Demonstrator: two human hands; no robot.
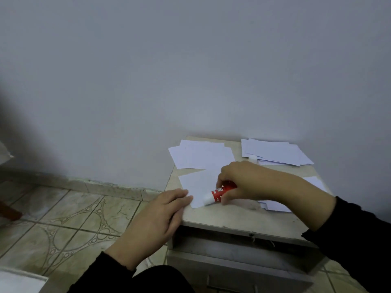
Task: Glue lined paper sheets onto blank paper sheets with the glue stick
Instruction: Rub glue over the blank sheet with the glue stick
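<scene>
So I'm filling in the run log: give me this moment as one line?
step: gluing | right hand: grips glue stick, tip on sheet | left hand: flat, holds sheet edge | stacks: untouched

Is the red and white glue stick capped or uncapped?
Uncapped: the red and white glue stick, gripped by the right hand, touches the white paper sheet; a small white cap lies apart.

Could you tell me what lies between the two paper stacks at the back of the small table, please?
In the head view, only a small white cap near the right stack; otherwise bare tabletop beside the left stack.

Small cabinet (pixel 222 218) top bears paper sheets (pixel 203 157), glue stick (pixel 220 193).
</scene>
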